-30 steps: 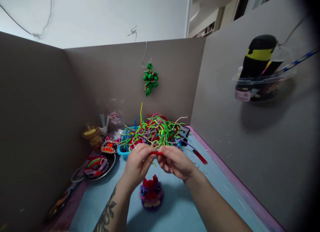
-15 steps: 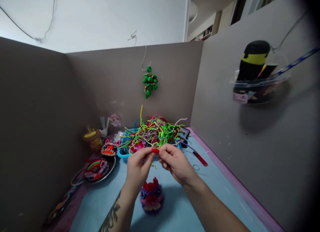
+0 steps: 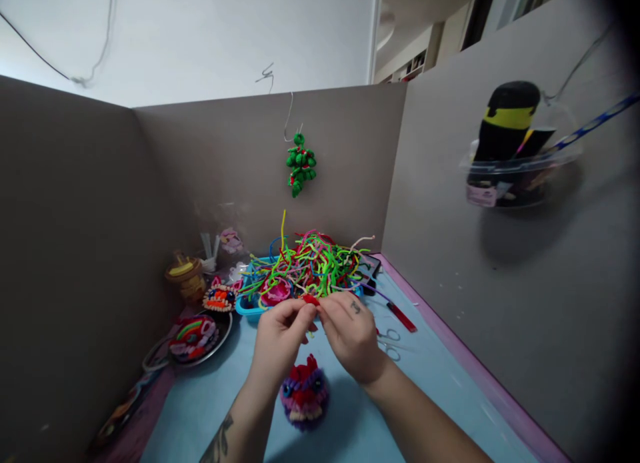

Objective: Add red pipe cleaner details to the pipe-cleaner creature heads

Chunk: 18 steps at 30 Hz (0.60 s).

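Note:
Between my fingertips is a short, bent red pipe cleaner [image 3: 311, 300], raised in front of the blue basket. My left hand [image 3: 283, 330] pinches its left end with thumb and forefinger. From the other side my right hand [image 3: 353, 333] grips it, knuckles turned up and its fingertips partly hidden. Below both hands, a round fuzzy figure [image 3: 304, 400] in purple, red and pink, with two eyes and a red tuft on top, stands on the light blue table [image 3: 210, 410].
Tangled multicoloured pipe cleaners [image 3: 320, 263] heap over a blue basket [image 3: 246, 308]. Right of my hands lie scissors [image 3: 391, 343] and a red-handled tool [image 3: 401, 316]. Finished pieces fill a round metal plate [image 3: 227, 333] at left. A green ornament [image 3: 301, 163] hangs on the back panel.
My right hand has rolled over, so its back now faces up, turning the red pipe cleaner. More of the scissors shows beside it. My left hand has shifted only slightly.

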Tool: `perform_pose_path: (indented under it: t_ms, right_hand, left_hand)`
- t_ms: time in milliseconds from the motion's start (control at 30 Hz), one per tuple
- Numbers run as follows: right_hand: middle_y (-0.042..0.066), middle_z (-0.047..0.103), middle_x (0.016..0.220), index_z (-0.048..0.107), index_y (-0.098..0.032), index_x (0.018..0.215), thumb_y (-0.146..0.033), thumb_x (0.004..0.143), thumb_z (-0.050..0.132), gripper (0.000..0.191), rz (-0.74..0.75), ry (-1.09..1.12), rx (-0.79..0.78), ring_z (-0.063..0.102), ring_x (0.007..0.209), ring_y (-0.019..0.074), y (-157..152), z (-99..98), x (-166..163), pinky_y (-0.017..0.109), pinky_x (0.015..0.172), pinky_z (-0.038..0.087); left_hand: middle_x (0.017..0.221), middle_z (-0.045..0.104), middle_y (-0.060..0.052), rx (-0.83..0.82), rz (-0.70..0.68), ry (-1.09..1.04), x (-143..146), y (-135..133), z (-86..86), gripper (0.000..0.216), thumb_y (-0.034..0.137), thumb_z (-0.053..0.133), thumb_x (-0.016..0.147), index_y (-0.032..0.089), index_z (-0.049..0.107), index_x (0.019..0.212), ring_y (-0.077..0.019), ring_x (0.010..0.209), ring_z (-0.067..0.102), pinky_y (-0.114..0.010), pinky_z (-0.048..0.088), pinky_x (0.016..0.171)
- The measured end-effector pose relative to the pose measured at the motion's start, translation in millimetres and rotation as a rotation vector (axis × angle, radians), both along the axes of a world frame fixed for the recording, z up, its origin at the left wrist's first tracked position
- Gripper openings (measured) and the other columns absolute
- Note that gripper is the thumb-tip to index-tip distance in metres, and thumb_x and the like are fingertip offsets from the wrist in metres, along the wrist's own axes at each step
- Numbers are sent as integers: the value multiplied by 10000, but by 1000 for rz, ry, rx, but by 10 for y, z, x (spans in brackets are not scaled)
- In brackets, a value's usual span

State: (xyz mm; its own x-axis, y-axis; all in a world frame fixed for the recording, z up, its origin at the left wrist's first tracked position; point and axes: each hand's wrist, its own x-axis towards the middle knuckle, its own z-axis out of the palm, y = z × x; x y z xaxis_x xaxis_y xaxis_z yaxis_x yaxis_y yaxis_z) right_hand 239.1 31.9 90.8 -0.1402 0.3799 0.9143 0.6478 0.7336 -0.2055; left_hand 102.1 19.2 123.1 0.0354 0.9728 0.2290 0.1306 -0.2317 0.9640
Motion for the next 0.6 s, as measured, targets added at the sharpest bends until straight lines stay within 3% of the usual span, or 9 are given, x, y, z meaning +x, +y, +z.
perform_pose_path:
  t_ms: [167, 333, 467, 600]
  right_hand:
    - [91, 662, 802, 638, -143, 950, -127, 884, 503, 150, -48, -116, 34, 569, 740, 204, -9, -21, -30, 337, 660, 446]
    - [76, 674, 837, 632, -170, 943, -136, 888, 503, 144, -9, -62, -41, 579, 770, 198, 18, -49, -88, 335, 697, 451]
    - [68, 660, 907, 603, -182, 982, -186, 852, 575, 134, 109, 120, -211, 589, 844, 192, 36, -14, -70, 317, 757, 469]
    - [38, 623, 816, 596, -179, 876, -312, 829, 615, 142, 212, 276, -468, 561, 723, 157, 33, 82, -6, 269, 653, 448]
  left_hand:
    - [452, 553, 3, -53, 78, 1, -15, 68, -70, 360, 446, 641, 741, 137, 592, 563, -74, 397, 418, -175, 318, 389]
    - [439, 507, 24, -42, 70, 23, -53, 140, -121, 386, 451, 632, 756, 140, 553, 542, -69, 418, 396, -177, 301, 419]
    - [537, 541, 15, 8, 21, 6, -62, 149, -103, 323, 426, 602, 786, 137, 611, 642, -89, 499, 450, -184, 355, 471]
    - [640, 595, -5, 73, -14, 6, -40, 116, -64, 249, 371, 574, 814, 142, 671, 813, -111, 571, 507, -203, 414, 536]
